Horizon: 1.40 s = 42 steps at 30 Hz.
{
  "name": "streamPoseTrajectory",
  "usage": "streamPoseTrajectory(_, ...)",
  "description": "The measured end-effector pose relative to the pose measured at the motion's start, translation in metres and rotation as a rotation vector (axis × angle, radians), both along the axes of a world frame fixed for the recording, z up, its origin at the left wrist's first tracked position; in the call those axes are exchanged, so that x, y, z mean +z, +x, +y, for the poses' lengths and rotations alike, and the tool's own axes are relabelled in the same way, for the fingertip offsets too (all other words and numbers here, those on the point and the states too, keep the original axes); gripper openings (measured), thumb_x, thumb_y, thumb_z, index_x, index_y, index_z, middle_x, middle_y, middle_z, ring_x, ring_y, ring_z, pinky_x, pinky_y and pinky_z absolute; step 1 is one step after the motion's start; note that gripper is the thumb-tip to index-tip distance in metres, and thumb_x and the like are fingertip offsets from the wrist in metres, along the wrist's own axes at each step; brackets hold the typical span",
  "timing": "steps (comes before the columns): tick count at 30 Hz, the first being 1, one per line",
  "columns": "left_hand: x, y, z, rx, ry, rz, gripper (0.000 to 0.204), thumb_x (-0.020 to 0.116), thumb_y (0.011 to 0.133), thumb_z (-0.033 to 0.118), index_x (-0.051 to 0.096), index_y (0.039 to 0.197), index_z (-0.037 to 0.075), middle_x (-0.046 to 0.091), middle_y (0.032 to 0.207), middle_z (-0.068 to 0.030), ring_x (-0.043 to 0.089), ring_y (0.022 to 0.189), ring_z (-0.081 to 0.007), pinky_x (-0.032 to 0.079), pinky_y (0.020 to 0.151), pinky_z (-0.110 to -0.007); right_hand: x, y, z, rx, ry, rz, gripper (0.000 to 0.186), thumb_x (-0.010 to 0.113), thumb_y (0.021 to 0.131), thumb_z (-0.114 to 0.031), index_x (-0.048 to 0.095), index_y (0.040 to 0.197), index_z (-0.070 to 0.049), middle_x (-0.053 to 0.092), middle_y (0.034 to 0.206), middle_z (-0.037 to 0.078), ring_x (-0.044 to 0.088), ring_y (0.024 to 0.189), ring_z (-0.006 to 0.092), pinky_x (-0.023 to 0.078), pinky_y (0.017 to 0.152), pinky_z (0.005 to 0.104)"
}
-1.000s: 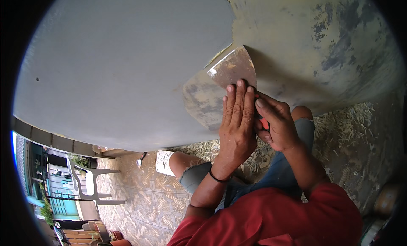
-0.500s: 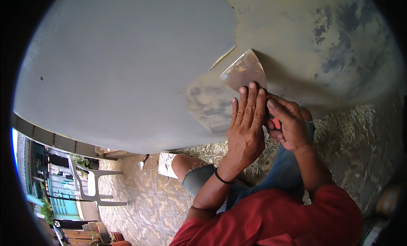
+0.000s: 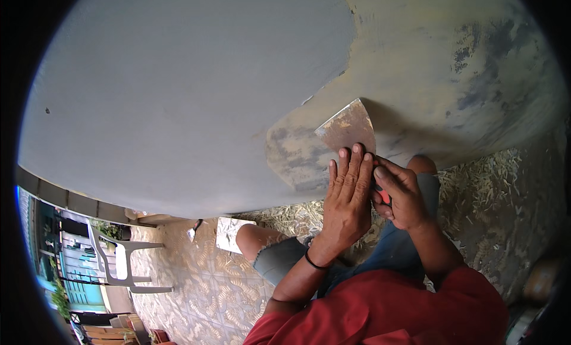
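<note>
A wide putty scraper (image 3: 348, 126) lies against a large curved surface, its rust-stained blade angled up and left. My right hand (image 3: 404, 196) is closed round its red and black handle. Flat on the lower blade rest the stretched fingers of my left hand (image 3: 347, 211). Grey coating (image 3: 178, 95) covers the left of the surface. To the right is a bared tan area (image 3: 404, 65) with dark patches, and a ragged edge divides the two. A small pale flake (image 3: 307, 100) clings to that edge, up and left of the blade.
Curled shavings (image 3: 482, 175) litter the floor below the surface. A second scraper (image 3: 194, 229) lies on the patterned tiles at left, near a white flat piece (image 3: 228, 234) by my knee. Beyond it stands a white plastic chair (image 3: 125, 262).
The scraper and both hands have come down toward me, away from the ragged edge. The longer lifted strip there is gone, leaving a small flake. The whole view has shifted slightly.
</note>
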State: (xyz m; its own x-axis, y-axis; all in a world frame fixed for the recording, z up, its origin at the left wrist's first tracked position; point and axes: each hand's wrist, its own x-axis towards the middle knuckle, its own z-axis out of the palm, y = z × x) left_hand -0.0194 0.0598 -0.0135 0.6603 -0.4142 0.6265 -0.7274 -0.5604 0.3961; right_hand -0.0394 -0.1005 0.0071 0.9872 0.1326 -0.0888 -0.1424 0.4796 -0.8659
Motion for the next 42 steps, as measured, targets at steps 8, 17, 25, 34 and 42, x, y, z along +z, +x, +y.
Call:
streamPoseTrajectory(8, -0.003, 0.006, 0.014, 0.016, -0.094, -0.010, 0.067, 0.066, 0.094, 0.006, 0.051, 0.159, 0.003, 0.041, 0.170, -0.0201, 0.033, 0.160, -0.0407, 0.022, 0.130, -0.060, -0.002, 0.008, 0.021, -0.028, 0.075, -0.040, 0.043, 0.053, 0.115, -0.026, 0.057, 0.152, -0.006, 0.054, 0.075, 0.002, 0.043, 0.052, 0.0050, 0.034, 0.041, 0.0212)
streamPoseTrajectory(17, 0.008, 0.007, 0.016, 0.109, -0.019, -0.035, 0.064, 0.065, 0.096, 0.005, 0.053, 0.158, 0.006, 0.044, 0.168, -0.0178, 0.033, 0.161, -0.0374, 0.022, 0.130, -0.060, 0.003, 0.015, 0.027, -0.016, 0.042, -0.118, 0.046, 0.055, 0.115, -0.028, 0.056, 0.154, -0.004, 0.057, 0.085, -0.001, 0.048, 0.061, 0.0038, 0.036, 0.044, 0.0208)
streamPoseTrajectory(25, 0.024, 0.017, 0.024, 0.147, -0.005, -0.085, 0.069, 0.067, 0.092, -0.002, 0.051, 0.158, 0.002, 0.040, 0.170, -0.0201, 0.026, 0.162, -0.0433, 0.021, 0.130, -0.060, 0.017, 0.025, 0.036, 0.024, 0.066, -0.099, 0.042, 0.053, 0.116, -0.024, 0.057, 0.153, -0.005, 0.056, 0.077, -0.002, 0.044, 0.056, 0.0030, 0.034, 0.043, 0.0209)
streamPoseTrajectory(34, 0.019, 0.018, 0.036, 0.179, 0.034, -0.116, 0.067, 0.064, 0.094, -0.001, 0.050, 0.159, 0.002, 0.040, 0.170, -0.0194, 0.030, 0.161, -0.0412, 0.024, 0.130, -0.058, 0.009, 0.022, 0.050, 0.009, 0.048, -0.156, 0.045, 0.054, 0.115, -0.025, 0.056, 0.153, -0.002, 0.058, 0.080, -0.003, 0.049, 0.060, 0.0032, 0.037, 0.044, 0.0216)
streamPoseTrajectory(42, -0.001, 0.003, 0.029, 0.117, 0.052, -0.014, 0.071, 0.062, 0.092, -0.004, 0.046, 0.161, 0.001, 0.037, 0.171, -0.0237, 0.030, 0.160, -0.0422, 0.026, 0.130, -0.057, -0.011, 0.010, 0.042, -0.015, 0.086, -0.067, 0.045, 0.054, 0.115, -0.024, 0.055, 0.155, -0.002, 0.056, 0.079, -0.002, 0.048, 0.058, 0.0042, 0.037, 0.044, 0.0213)
